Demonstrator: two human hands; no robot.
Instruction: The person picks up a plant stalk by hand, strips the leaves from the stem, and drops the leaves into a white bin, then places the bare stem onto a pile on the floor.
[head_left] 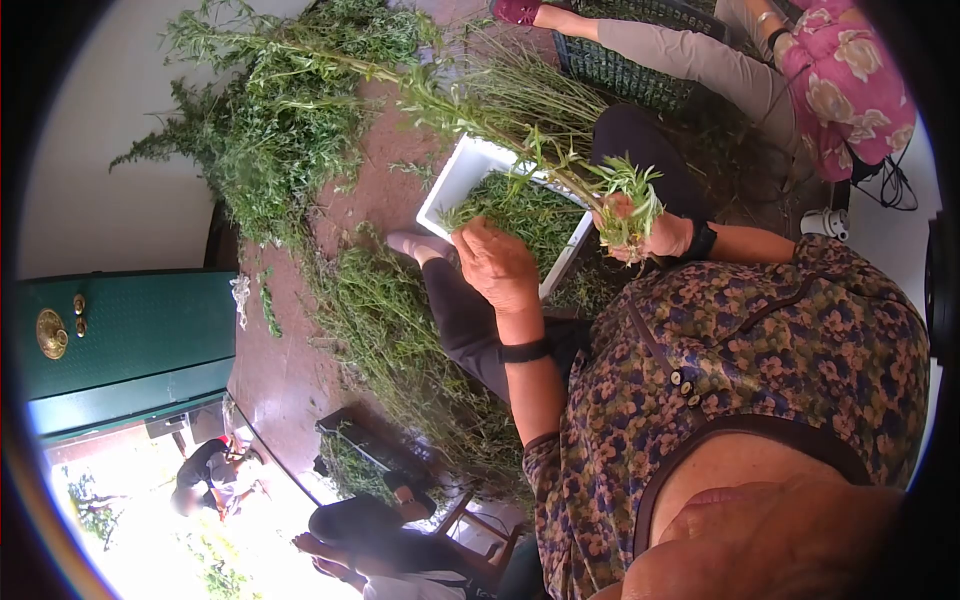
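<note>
My right hand [650,228] is closed around the lower part of a long leafy stem [480,125], which reaches away to the upper left. Loose leaves [632,190] bunch out around its fingers. My left hand [496,262] has its fingers pinched together over the near-left edge of a white box [437,205]; a green sprig shows at the fingertips, though what lies inside the pinch is hidden. Inside the box is a bed of picked green leaves [525,215]. Both hands are bare, with a dark band on each wrist.
Heaps of cut leafy plants [290,130] lie against the wall, and more plants [400,350] spread beside my leg. A dark crate [640,70] stands near a seated person in a pink floral top [850,80]. Other people are by the bright doorway, beside a green door [140,320].
</note>
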